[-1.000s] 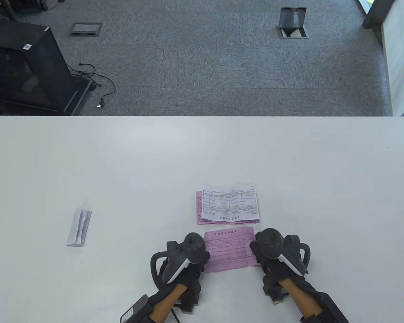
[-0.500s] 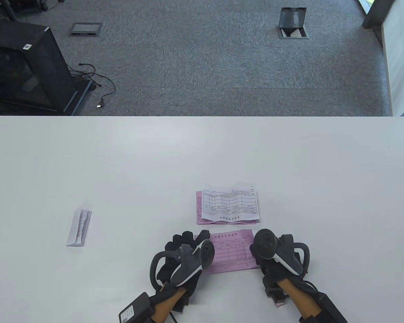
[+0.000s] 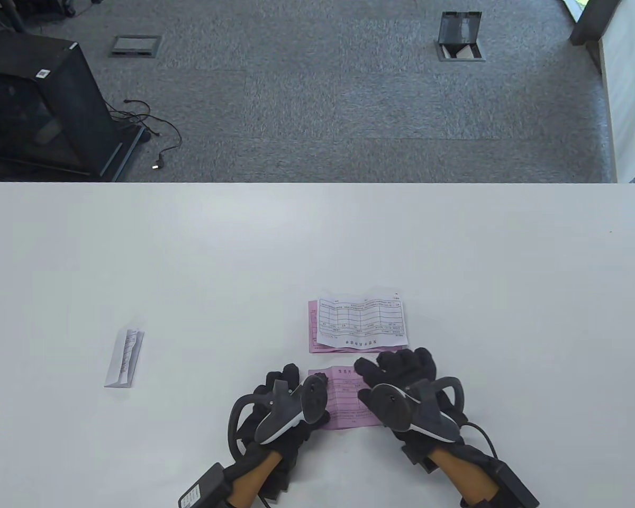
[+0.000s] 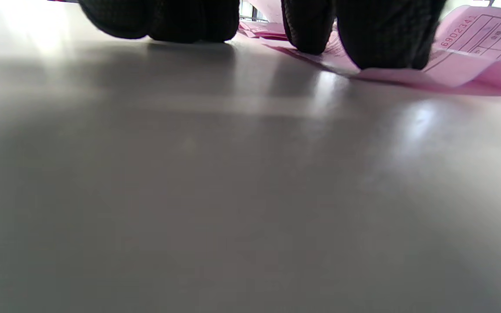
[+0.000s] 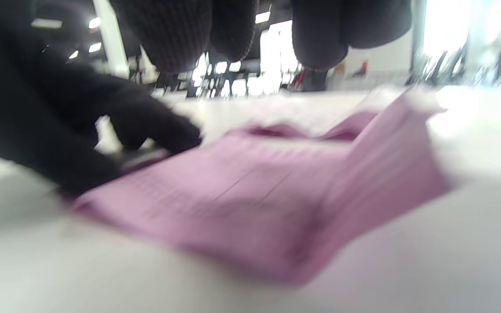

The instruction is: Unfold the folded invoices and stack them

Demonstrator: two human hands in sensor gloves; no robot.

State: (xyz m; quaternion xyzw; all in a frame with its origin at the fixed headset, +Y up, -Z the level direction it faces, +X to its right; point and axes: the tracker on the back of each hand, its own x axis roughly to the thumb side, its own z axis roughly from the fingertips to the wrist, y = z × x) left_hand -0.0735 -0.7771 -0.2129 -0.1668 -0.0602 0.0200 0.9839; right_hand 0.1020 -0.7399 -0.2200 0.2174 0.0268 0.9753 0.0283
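At near table (image 3: 137,254) edge we flatten pink invoice (image 3: 346,405) just below stack (image 3: 357,323). Left hand (image 3: 291,402) presses its left end, fingers straight; right hand (image 3: 402,378) spread over it, seemingly gripping nothing. Next: lift onto stack, then folded slip (image 3: 123,358).

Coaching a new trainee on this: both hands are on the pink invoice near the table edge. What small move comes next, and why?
Probably lift the pink invoice onto the stack just beyond it. It looks unfolded, with the left hand on its left edge and the right hand spread over its right side.
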